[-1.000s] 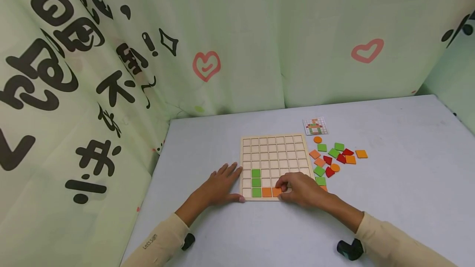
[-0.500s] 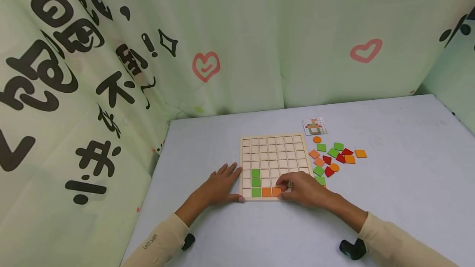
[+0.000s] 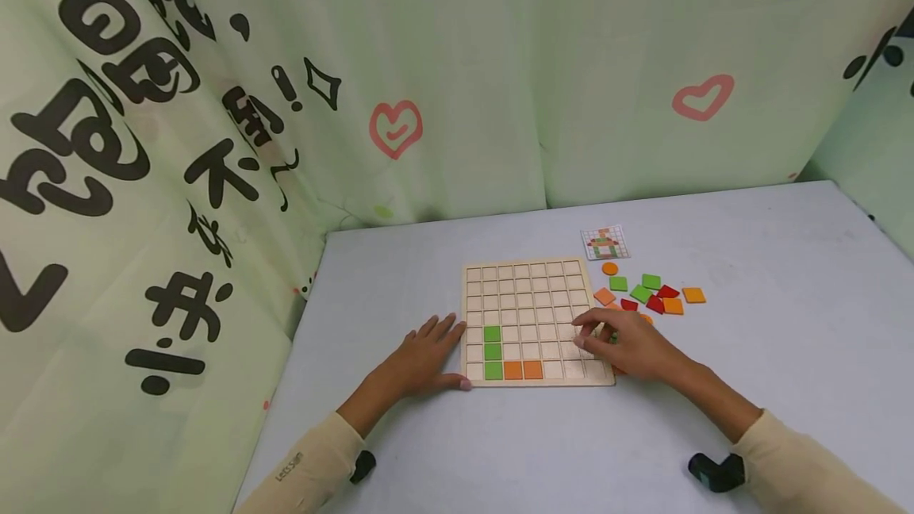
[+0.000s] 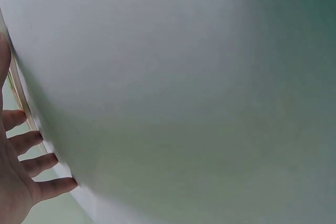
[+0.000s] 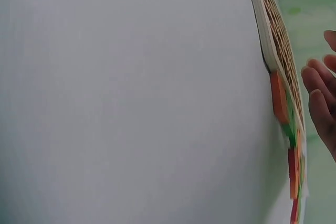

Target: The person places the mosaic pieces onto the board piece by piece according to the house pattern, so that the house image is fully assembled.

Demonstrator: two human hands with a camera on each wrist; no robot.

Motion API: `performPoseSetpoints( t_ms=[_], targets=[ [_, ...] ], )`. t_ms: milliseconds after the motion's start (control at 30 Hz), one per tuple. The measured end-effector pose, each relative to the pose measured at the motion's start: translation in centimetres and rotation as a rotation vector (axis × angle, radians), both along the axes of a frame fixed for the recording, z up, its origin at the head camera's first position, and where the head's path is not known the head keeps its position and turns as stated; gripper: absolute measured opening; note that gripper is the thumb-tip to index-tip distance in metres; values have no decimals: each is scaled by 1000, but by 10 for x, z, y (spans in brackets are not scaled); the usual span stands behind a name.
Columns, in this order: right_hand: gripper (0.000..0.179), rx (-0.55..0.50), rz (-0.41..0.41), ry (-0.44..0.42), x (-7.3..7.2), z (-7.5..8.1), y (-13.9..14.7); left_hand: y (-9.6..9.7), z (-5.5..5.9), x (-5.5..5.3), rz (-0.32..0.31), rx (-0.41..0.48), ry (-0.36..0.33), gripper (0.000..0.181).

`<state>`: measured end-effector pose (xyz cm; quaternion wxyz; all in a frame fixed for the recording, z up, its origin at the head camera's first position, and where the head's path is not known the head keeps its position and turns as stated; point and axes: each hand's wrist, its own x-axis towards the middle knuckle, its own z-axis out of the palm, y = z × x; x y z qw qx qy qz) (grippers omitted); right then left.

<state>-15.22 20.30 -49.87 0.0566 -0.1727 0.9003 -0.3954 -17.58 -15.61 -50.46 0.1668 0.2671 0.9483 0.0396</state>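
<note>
A wooden grid board (image 3: 524, 292) lies on the table, with a column of green square tiles (image 3: 493, 351) and two orange square tiles (image 3: 524, 370) in its near left part. My left hand (image 3: 421, 359) rests at the board's left edge, fingers spread; the left wrist view shows its fingertips along that edge. Over the board's right edge is my right hand (image 3: 628, 343), raised, with fingers loosely bent. Nothing shows between these fingers in the right wrist view. The hand partly covers the loose tiles beside the board.
Loose green (image 3: 651, 281), red (image 3: 668, 292) and orange tiles (image 3: 693, 295), square, round and fan-shaped, lie right of the board. A small pattern card (image 3: 604, 243) lies behind them. A printed curtain (image 3: 471, 101) hangs behind the table.
My right hand has left the second orange square in the bottom row, lifting and moving right toward the loose tiles. That orange tile now lies uncovered in its cell. My left hand stays put.
</note>
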Motion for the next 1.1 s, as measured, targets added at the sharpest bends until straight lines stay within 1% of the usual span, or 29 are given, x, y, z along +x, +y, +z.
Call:
performPoseSetpoints(
  t_ms=[100, 167, 300, 433, 600, 667, 833, 1100],
  targets=[
    [21, 40, -69, 54, -3, -1, 20, 0, 0, 0, 1, -3, 4, 99],
    [20, 69, -117, 70, -5, -2, 32, 0, 0, 0, 1, -5, 5, 99],
    [21, 108, -204, 68, -6, -2, 53, 0, 0, 0, 1, -11, 6, 99],
    [22, 152, -284, 71, -9, 0, 68, 0, 1, 1, 7, -10, 3, 98],
    [30, 218, -387, 57, -13, -2, 81, 0, 2, 1, 14, -7, -8, 98],
    [33, 238, -409, 46, -13, -3, 85, 0, 1, 1, 13, -11, -8, 99],
    [35, 264, -449, 39, -12, -7, 94, 0, -1, 0, 8, -17, 0, 99],
    [39, 263, -474, 9, -11, -7, 99, -1, 0, 0, 8, -3, -5, 99]
  ],
)
